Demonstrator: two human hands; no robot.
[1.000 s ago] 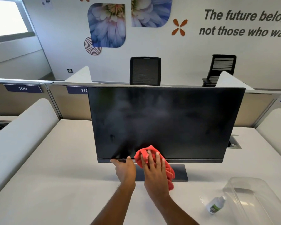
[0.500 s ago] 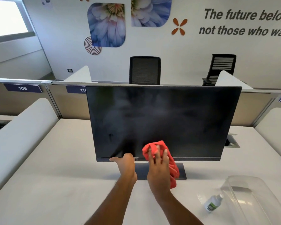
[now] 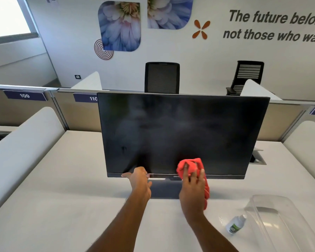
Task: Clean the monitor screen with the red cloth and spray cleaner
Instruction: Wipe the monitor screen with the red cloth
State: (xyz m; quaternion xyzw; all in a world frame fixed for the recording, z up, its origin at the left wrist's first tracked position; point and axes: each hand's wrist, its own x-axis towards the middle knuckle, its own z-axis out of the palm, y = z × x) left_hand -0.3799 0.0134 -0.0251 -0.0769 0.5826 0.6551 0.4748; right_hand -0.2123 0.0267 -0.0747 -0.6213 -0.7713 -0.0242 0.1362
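Monitor: we see the monitor (image 3: 178,135) upright on the white desk (image 3: 62,206), its dark screen hazy with faint smears; we place everything else relative to it.
Red cloth: the red cloth (image 3: 190,167) is bunched against the screen's lower edge, a little right of its centre, with a tail of fabric hanging down past the bottom bezel in front of the stand base (image 3: 164,190).
Right hand: our right hand (image 3: 193,188) presses the cloth to the screen, fingers spread over the fabric and holding it.
Left hand: our left hand (image 3: 139,180) rests at the bottom bezel, left of centre, thumb along the frame; fingers loosely open, holding nothing.
Spray cleaner: the small spray bottle (image 3: 235,224) lies on its side on the desk, in front of the monitor's right end, well apart from both hands.
Clear container: a clear plastic container (image 3: 280,222) sits just beside the bottle, on the side farther from the monitor's centre.
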